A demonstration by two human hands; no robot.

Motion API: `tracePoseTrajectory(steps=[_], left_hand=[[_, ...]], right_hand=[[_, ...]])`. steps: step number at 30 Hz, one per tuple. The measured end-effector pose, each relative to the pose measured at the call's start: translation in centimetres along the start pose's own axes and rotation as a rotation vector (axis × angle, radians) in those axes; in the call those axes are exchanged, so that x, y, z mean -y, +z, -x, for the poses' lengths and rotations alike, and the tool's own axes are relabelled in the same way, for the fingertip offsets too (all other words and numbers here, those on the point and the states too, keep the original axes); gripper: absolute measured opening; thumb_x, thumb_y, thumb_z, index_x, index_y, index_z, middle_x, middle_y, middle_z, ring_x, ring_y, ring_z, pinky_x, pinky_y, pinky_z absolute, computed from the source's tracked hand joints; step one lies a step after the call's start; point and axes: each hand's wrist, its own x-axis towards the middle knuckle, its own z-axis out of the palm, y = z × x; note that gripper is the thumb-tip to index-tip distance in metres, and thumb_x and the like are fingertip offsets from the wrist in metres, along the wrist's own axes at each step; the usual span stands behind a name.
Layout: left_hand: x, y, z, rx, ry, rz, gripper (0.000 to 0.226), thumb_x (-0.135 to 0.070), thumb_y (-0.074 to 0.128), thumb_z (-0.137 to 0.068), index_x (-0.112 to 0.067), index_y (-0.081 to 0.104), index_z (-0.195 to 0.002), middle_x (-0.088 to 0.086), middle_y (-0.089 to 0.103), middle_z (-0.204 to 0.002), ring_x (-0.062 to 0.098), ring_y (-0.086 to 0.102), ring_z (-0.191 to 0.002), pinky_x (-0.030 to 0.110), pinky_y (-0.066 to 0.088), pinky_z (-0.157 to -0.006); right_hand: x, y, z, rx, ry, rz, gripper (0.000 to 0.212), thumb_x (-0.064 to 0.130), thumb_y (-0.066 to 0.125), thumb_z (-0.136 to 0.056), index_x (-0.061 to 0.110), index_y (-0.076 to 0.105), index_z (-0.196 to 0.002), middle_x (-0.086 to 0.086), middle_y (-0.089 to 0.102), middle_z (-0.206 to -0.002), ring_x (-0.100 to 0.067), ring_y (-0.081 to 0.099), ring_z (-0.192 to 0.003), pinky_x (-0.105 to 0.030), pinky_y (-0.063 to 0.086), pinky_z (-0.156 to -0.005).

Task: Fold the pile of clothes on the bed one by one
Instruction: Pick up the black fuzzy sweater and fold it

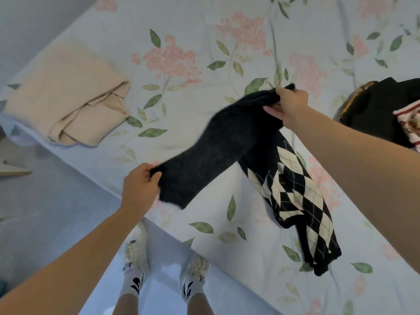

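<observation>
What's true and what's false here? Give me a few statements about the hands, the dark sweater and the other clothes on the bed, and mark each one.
1. Both hands grip the dark sweater. True: the left hand holds one end, the right hand the other.
2. The sweater has a red striped panel. False: its panel is black and cream diamonds.
3. A folded beige garment lies on the bed. True.
4. The bedsheet is plain white. False: it has pink flowers and green leaves.
5. The person is barefoot. False: they wear pale sneakers and socks.
</observation>
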Motion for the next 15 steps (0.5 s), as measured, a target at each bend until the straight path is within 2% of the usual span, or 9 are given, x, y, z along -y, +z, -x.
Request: tracePoseTrajectory(steps=[3,6,8,10,12,14,15], left_hand=[[0.2,0.0,-0.2,0.046,-0.02,-0.027,0.005,-0.017,0.066,-0.099,-0.016,0.065,-0.095,0.003,0.071,-0.081,0.028,0.071,-0.08,0.051,0.06,-0.081],[0.0,0.4,-0.1,-0.01,0.007,-0.039,0.005,-0.016,0.063,-0.1,-0.015,0.061,-0.096,0.003,0.065,-0.082,0.027,0.066,-0.082,0.033,0.051,-0.072],[-0.5,0.7,0.2,-0.073,0.03,-0.014,0.009,-0.018,0.065,-0.1,-0.018,0.057,-0.104,0.003,0.063,-0.096,0.021,0.062,-0.088,0.024,0.043,-0.072],[-0.9,1.1,0.4,-0.079,0.027,0.021,0.026,-0.027,0.069,-0.098,-0.02,0.055,-0.118,0.001,0.059,-0.112,0.016,0.06,-0.094,0.022,0.045,-0.077],[-1.3,1.5,0.5,-0.038,0.012,0.012,0.041,-0.038,0.072,-0.095,-0.018,0.055,-0.126,0.0,0.056,-0.118,0.016,0.059,-0.101,0.029,0.05,-0.084],[-1.4,1.9,0.2,0.014,0.005,-0.034,0.042,-0.044,0.073,-0.093,-0.016,0.058,-0.12,0.0,0.061,-0.113,0.019,0.06,-0.101,0.038,0.054,-0.087],[-1.6,2.1,0.0,0.049,0.005,-0.066,0.039,-0.045,0.073,-0.093,-0.014,0.06,-0.112,0.001,0.065,-0.105,0.02,0.063,-0.096,0.038,0.055,-0.081]], right_hand=[[-0.8,1.1,-1.5,-0.034,0.005,0.024,0.03,0.011,0.065,-0.099,0.003,0.056,-0.126,-0.017,0.065,-0.122,-0.031,0.075,-0.092,-0.037,0.066,-0.067],[-1.6,1.6,-2.1,-0.092,-0.066,0.116,0.037,0.017,0.066,-0.095,0.008,0.05,-0.127,-0.015,0.06,-0.122,-0.025,0.069,-0.097,-0.034,0.063,-0.071],[-2.2,2.0,-0.6,-0.17,-0.308,0.498,0.037,0.021,0.061,-0.095,0.011,0.047,-0.128,-0.011,0.056,-0.124,-0.024,0.06,-0.108,-0.037,0.056,-0.085],[-3.6,2.5,1.7,-0.2,-0.677,0.893,0.042,0.023,0.055,-0.096,0.008,0.049,-0.134,-0.014,0.05,-0.135,-0.028,0.049,-0.122,-0.043,0.045,-0.1],[-5.9,2.9,3.9,-0.038,-0.931,1.078,0.047,0.025,0.052,-0.098,0.006,0.049,-0.141,-0.017,0.047,-0.145,-0.034,0.044,-0.132,-0.048,0.042,-0.106],[-8.6,2.9,4.5,0.179,-1.002,1.217,0.056,0.031,0.048,-0.104,0.009,0.04,-0.155,-0.013,0.037,-0.162,-0.032,0.035,-0.148,-0.047,0.032,-0.119],[-9.7,2.7,4.3,0.236,-1.012,1.283,0.059,0.034,0.044,-0.107,0.012,0.032,-0.16,-0.01,0.03,-0.168,-0.03,0.027,-0.154,-0.045,0.025,-0.125]])
